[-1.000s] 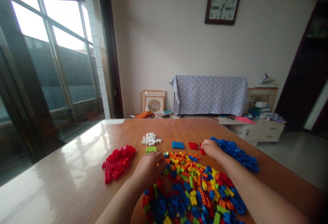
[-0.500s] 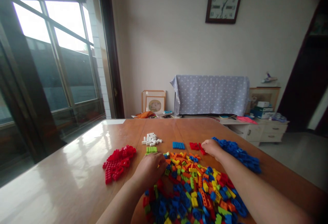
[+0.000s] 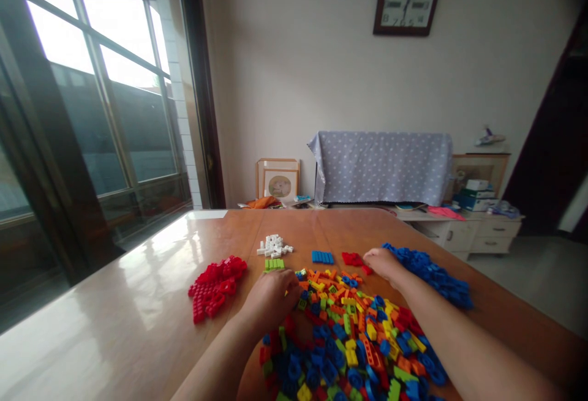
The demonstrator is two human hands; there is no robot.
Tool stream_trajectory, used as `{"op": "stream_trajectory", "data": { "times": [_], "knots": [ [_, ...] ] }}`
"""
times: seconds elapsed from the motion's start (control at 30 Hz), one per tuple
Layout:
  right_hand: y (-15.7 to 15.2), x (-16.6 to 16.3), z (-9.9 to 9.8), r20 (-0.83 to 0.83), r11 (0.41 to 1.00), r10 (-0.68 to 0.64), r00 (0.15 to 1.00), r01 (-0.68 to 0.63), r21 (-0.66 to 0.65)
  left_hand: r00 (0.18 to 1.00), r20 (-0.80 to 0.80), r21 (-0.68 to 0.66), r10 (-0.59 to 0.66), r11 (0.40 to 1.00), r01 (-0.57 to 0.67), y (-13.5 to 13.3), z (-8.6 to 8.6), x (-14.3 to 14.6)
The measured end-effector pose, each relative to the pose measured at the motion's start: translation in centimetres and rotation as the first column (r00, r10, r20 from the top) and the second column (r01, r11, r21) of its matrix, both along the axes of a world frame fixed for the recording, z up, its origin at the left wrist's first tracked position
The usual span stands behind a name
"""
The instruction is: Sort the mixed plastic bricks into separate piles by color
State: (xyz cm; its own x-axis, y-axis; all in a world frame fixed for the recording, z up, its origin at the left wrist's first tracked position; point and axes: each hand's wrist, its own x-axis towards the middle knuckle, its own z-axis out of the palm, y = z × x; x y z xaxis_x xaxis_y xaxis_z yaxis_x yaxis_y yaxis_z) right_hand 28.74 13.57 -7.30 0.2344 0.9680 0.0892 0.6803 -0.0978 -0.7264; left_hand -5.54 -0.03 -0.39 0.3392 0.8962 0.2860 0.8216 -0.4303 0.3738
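My right hand (image 3: 382,262) is at the far side of the table, its fingers closed on a red toy brick (image 3: 367,270) at the right end of a short group of red bricks (image 3: 351,259). My left hand (image 3: 274,291) hovers over the left edge of a large mixed pile of toy bricks (image 3: 351,352). Its fingers curl downward, and whatever they may hold is hidden. Just beyond the left hand lies a row of lime green bricks (image 3: 274,264). A row of blue bricks (image 3: 322,258) lies between the green row and the red group.
Red bricks (image 3: 215,288) form a heap on the left of the wooden table (image 3: 138,315). White bricks (image 3: 274,246) are heaped at the back, and blue bricks (image 3: 432,275) on the right beside my right forearm. A low cabinet (image 3: 482,236) stands beyond the table.
The view has shifted slightly. The red brick at my right fingertips sits closer in, more of it covered by the hand. My left hand stays nearly in place.
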Motion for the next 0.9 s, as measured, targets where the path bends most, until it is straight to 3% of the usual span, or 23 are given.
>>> {"op": "stream_trajectory", "data": {
  "times": [0.33,0.63,0.9],
  "knots": [
    [-1.6,1.2,0.0,0.092,0.995,0.066,0.994,-0.059,-0.077,0.995,-0.045,-0.007,0.085,0.996,-0.085,0.0,0.4,-0.4],
    [0.2,0.8,0.7,0.182,0.994,0.007,0.983,0.012,-0.104,0.996,-0.045,-0.014,0.074,0.997,-0.075,0.0,0.4,-0.5],
    [1.5,-0.3,0.9,0.157,0.994,-0.016,0.987,0.032,-0.100,0.994,-0.048,0.032,0.095,0.995,-0.094,0.3,-0.1,-0.7]
  ]
}}
